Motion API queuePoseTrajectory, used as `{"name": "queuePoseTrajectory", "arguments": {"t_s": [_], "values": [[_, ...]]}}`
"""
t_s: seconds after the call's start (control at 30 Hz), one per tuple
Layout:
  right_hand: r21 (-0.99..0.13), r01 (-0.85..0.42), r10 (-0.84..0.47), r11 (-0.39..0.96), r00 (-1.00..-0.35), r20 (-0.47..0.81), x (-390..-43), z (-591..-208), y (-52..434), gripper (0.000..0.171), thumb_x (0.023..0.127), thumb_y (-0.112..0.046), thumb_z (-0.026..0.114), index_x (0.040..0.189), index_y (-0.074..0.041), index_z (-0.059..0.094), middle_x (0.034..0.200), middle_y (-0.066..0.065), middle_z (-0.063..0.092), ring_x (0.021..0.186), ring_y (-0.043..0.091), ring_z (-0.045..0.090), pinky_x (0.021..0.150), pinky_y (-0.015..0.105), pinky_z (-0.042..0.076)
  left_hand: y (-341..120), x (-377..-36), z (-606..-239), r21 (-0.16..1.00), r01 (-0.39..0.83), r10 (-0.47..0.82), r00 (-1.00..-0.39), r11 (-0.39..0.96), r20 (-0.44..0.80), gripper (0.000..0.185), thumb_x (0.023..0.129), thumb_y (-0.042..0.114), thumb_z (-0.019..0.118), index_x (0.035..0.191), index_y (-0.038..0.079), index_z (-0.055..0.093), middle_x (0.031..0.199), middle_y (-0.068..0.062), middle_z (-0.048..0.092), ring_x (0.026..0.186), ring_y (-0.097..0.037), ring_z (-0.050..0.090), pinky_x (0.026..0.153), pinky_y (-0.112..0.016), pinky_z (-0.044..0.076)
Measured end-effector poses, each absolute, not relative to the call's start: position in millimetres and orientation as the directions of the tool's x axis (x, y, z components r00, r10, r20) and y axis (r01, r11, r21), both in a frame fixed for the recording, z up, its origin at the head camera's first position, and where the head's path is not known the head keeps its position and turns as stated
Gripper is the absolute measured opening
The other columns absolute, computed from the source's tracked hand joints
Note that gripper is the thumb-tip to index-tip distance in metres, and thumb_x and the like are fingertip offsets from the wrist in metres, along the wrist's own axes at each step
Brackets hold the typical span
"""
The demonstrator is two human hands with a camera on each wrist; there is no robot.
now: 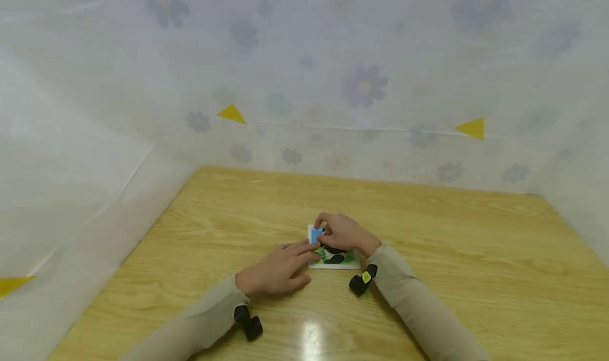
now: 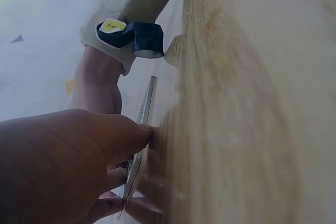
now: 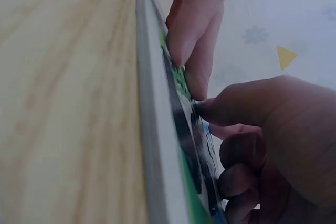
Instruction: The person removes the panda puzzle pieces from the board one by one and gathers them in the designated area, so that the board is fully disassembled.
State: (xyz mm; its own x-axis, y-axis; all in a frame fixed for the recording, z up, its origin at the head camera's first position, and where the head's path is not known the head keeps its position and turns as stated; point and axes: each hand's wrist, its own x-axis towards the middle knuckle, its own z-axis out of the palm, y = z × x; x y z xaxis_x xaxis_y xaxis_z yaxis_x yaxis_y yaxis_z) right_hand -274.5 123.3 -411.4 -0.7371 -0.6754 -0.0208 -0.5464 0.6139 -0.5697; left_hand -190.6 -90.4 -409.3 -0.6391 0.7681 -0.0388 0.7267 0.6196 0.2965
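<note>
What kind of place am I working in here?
Likely a staged tabletop recording booth: a wooden table enclosed by flower-print sheeting with yellow triangle markers, holding only a small picture board.

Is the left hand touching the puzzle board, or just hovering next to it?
Touching. In the left wrist view, the left hand presses fingertips against the puzzle board edge; the head view agrees.

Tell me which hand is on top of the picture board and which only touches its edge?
The right hand lies on top of the picture board, fingers curled over its blue part. The left hand stays beside it, straight fingertips touching its left edge.
</note>
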Motion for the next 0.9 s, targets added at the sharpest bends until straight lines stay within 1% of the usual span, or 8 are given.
{"name": "queuePoseTrajectory", "arguments": {"t_s": [0.1, 0.17, 0.33, 0.47, 0.57, 0.73, 0.9], "values": [[-0.565, -0.529, -0.656, 0.634, -0.754, -0.031, -275.6, -411.6, 121.9, 0.018, 0.091, -0.016, 0.060, 0.106, -0.006, 0.058, 0.060, -0.006, 0.050, 0.048, 0.006, 0.039, 0.050, 0.020, 0.033, -89.8, -189.1, -409.9, 0.305, 0.723, 0.767, -0.640, 0.620, -0.044, 0.046, 0.100, 0.032, 0.049, 0.143, 0.015, 0.045, 0.158, -0.006, 0.028, 0.145, -0.027, 0.026, 0.112, -0.051, 0.029], [-0.557, -0.518, -0.640, 0.649, -0.768, -0.030, -276.8, -412.2, 120.8, 0.017, 0.091, -0.018, 0.061, 0.104, -0.007, 0.058, 0.058, -0.006, 0.048, 0.047, 0.006, 0.038, 0.049, 0.021, 0.033, -89.0, -189.0, -409.7, 0.317, 0.721, 0.768, -0.639, 0.616, -0.040, 0.046, 0.100, 0.030, 0.050, 0.143, 0.014, 0.045, 0.158, -0.008, 0.028, 0.145, -0.029, 0.026, 0.112, -0.051, 0.028], [-0.544, -0.528, -0.635, 0.652, -0.772, -0.012, -280.3, -413.1, 118.5, 0.018, 0.090, -0.020, 0.062, 0.102, -0.008, 0.059, 0.057, -0.006, 0.047, 0.046, 0.006, 0.038, 0.048, 0.021, 0.033, -88.4, -188.2, -407.6, 0.331, 0.706, 0.757, -0.652, 0.626, -0.042, 0.047, 0.099, 0.029, 0.052, 0.143, 0.012, 0.045, 0.158, -0.009, 0.027, 0.145, -0.030, 0.025, 0.112, -0.053, 0.027], [-0.556, -0.523, -0.632, 0.647, -0.775, -0.006, -282.2, -413.6, 117.8, 0.018, 0.089, -0.020, 0.063, 0.102, -0.008, 0.059, 0.057, -0.006, 0.046, 0.046, 0.006, 0.038, 0.048, 0.021, 0.033, -89.0, -188.4, -407.4, 0.336, 0.704, 0.756, -0.653, 0.626, -0.042, 0.048, 0.099, 0.029, 0.053, 0.142, 0.011, 0.045, 0.158, -0.010, 0.026, 0.145, -0.031, 0.024, 0.113, -0.053, 0.026], [-0.586, -0.500, -0.616, 0.638, -0.788, 0.002, -282.7, -415.3, 118.9, 0.019, 0.088, -0.019, 0.065, 0.101, -0.008, 0.059, 0.057, -0.006, 0.046, 0.046, 0.006, 0.038, 0.050, 0.022, 0.034, -89.0, -188.7, -407.3, 0.338, 0.698, 0.754, -0.655, 0.631, -0.055, 0.048, 0.099, 0.029, 0.052, 0.143, 0.012, 0.044, 0.158, -0.009, 0.025, 0.146, -0.030, 0.022, 0.113, -0.053, 0.025], [-0.627, -0.478, -0.610, 0.615, -0.792, 0.007, -282.7, -417.6, 120.9, 0.021, 0.088, -0.019, 0.068, 0.102, -0.007, 0.059, 0.064, -0.004, 0.050, 0.051, 0.007, 0.042, 0.053, 0.022, 0.038, -89.0, -188.5, -408.8, 0.330, 0.696, 0.752, -0.656, 0.638, -0.068, 0.048, 0.099, 0.029, 0.051, 0.143, 0.011, 0.044, 0.158, -0.009, 0.025, 0.146, -0.030, 0.022, 0.113, -0.053, 0.026], [-0.620, -0.526, -0.636, 0.583, -0.770, 0.055, -283.6, -417.8, 122.1, 0.021, 0.086, -0.017, 0.070, 0.101, -0.005, 0.060, 0.076, 0.003, 0.053, 0.058, 0.009, 0.044, 0.058, 0.024, 0.040, -89.3, -188.7, -411.0, 0.329, 0.702, 0.754, -0.654, 0.631, -0.050, 0.047, 0.099, 0.028, 0.052, 0.143, 0.011, 0.045, 0.158, -0.010, 0.026, 0.145, -0.031, 0.023, 0.112, -0.054, 0.027]]}}
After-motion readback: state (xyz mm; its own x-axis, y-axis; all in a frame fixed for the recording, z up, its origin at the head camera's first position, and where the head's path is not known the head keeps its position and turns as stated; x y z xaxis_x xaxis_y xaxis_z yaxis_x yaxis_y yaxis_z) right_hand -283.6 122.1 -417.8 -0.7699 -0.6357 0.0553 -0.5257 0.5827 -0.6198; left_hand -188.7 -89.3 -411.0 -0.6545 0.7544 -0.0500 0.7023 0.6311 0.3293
